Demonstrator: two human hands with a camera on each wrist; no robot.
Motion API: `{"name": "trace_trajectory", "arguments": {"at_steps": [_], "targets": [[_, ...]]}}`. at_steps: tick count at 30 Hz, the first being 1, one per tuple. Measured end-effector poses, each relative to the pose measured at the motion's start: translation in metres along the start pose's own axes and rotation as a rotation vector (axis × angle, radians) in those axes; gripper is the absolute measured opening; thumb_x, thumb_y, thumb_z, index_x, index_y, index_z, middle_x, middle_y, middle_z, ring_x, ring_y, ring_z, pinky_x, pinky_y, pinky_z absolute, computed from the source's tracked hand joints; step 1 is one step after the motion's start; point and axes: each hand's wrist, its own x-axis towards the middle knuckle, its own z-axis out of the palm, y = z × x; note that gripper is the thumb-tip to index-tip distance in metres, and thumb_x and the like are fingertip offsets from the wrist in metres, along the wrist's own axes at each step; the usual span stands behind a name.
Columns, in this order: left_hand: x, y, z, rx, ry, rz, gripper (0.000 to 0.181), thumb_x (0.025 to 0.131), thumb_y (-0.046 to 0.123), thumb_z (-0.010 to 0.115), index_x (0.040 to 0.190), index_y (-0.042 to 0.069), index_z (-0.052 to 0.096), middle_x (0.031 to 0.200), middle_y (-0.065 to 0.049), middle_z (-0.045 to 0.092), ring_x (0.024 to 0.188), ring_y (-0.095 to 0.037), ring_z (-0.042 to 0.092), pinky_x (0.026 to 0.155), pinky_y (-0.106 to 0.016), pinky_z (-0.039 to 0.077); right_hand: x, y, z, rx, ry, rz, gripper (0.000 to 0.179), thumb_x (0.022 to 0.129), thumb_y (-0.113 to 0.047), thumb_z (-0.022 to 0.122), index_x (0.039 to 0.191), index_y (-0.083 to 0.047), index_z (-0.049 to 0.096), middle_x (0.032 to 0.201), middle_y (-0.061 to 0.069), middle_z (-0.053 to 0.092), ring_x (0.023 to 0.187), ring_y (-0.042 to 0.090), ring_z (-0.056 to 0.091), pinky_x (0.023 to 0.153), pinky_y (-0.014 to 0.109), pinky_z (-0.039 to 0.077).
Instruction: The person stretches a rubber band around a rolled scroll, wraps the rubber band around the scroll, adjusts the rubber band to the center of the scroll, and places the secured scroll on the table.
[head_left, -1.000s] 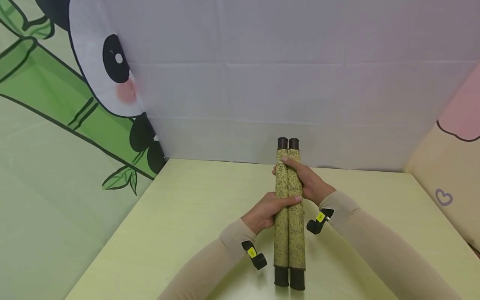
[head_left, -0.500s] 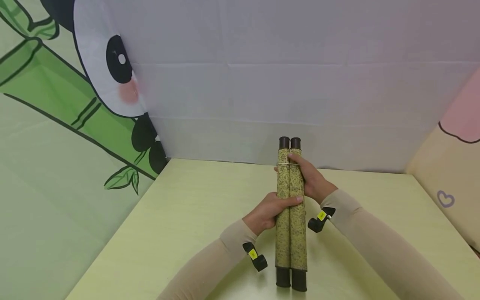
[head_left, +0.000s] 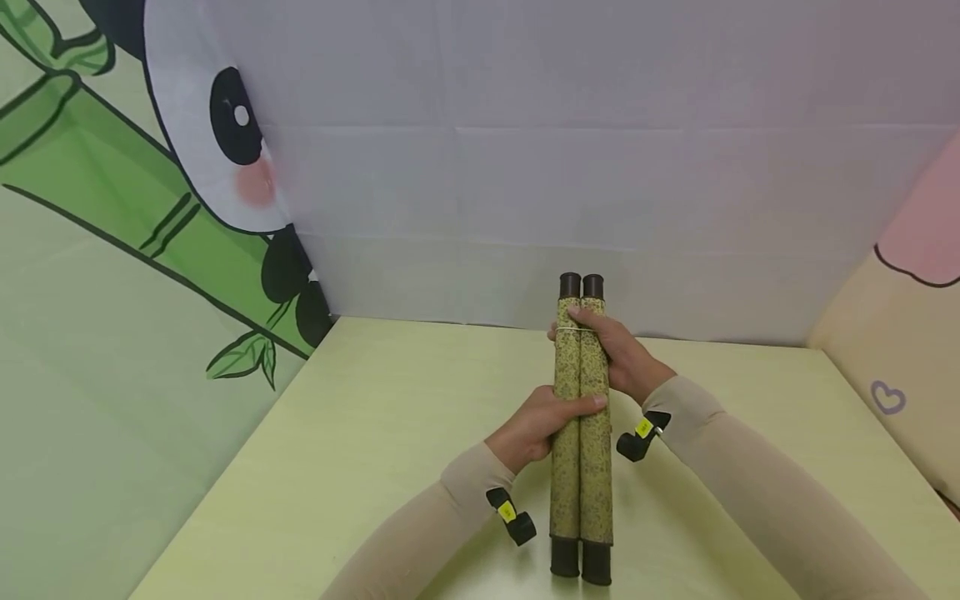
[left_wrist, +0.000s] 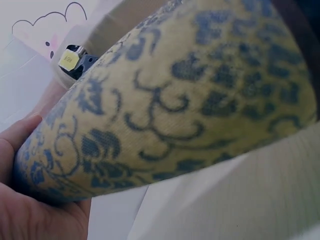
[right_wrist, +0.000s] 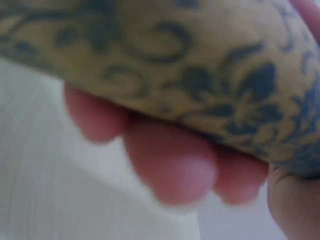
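Patterned rolls (head_left: pixel 589 458), two lying side by side with dark caps (head_left: pixel 566 557) at the near and far ends, are held over the pale counter (head_left: pixel 360 467) right of centre, the left hand (head_left: pixel 542 418) gripping them midway with its fingers, thumb laid across both. Farther along, the right hand (head_left: pixel 624 357) has its fingers curled round them too, beside a thin pale cord (head_left: pixel 572 328) crossing the pair; if either grip slackened or that cord slid off, I'd say the rolls could part and one drop. Pushed much farther, the far caps might bump the white backdrop (head_left: pixel 480 183).
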Motion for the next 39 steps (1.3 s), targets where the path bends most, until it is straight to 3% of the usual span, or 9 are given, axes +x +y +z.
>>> {"name": "trace_trajectory", "arguments": {"at_steps": [8, 14, 20, 29, 39], "targets": [[0.002, 0.003, -0.003, -0.071, -0.027, -0.014, 0.037, 0.094, 0.020, 0.075, 0.120, -0.003, 0.061, 0.104, -0.017, 0.071, 0.086, -0.024, 0.073, 0.080, -0.039, 0.060, -0.005, 0.014, 0.002, 0.003, 0.032, 0.044, 0.049, 0.107, -0.036, 0.054, 0.143, -0.008, 0.036, 0.113, 0.006, 0.065, 0.098, 0.017, 0.068, 0.076, 0.033, 0.056], [0.003, 0.002, -0.004, -0.054, -0.010, 0.000, 0.037, 0.093, 0.020, 0.075, 0.119, -0.004, 0.061, 0.103, -0.015, 0.069, 0.085, -0.022, 0.071, 0.078, -0.036, 0.060, -0.008, 0.020, 0.001, -0.018, 0.030, 0.040, 0.053, 0.107, -0.039, 0.054, 0.144, -0.007, 0.034, 0.114, 0.008, 0.065, 0.100, 0.017, 0.067, 0.082, 0.033, 0.056], [0.002, 0.005, 0.000, -0.048, -0.022, -0.019, 0.036, 0.094, 0.021, 0.075, 0.118, -0.002, 0.062, 0.103, -0.014, 0.070, 0.086, -0.022, 0.072, 0.078, -0.037, 0.060, -0.008, 0.012, -0.003, 0.060, 0.020, 0.073, 0.050, 0.107, -0.037, 0.053, 0.143, -0.010, 0.032, 0.118, 0.011, 0.061, 0.100, 0.018, 0.068, 0.082, 0.034, 0.056], [0.001, 0.009, 0.010, -0.054, -0.042, -0.034, 0.034, 0.094, 0.021, 0.075, 0.115, -0.002, 0.061, 0.101, -0.017, 0.071, 0.085, -0.026, 0.073, 0.081, -0.042, 0.060, -0.003, -0.016, -0.007, 0.042, -0.004, 0.025, 0.039, 0.108, -0.034, 0.051, 0.135, -0.006, 0.044, 0.109, 0.011, 0.068, 0.091, 0.020, 0.068, 0.073, 0.034, 0.058], [0.003, 0.009, 0.007, -0.054, -0.058, -0.036, 0.036, 0.094, 0.021, 0.075, 0.118, -0.002, 0.061, 0.103, -0.017, 0.071, 0.087, -0.025, 0.073, 0.081, -0.041, 0.060, -0.010, -0.006, -0.004, -0.007, -0.024, 0.027, 0.034, 0.109, -0.027, 0.051, 0.133, -0.004, 0.047, 0.106, 0.007, 0.069, 0.087, 0.018, 0.066, 0.073, 0.032, 0.056]]}}
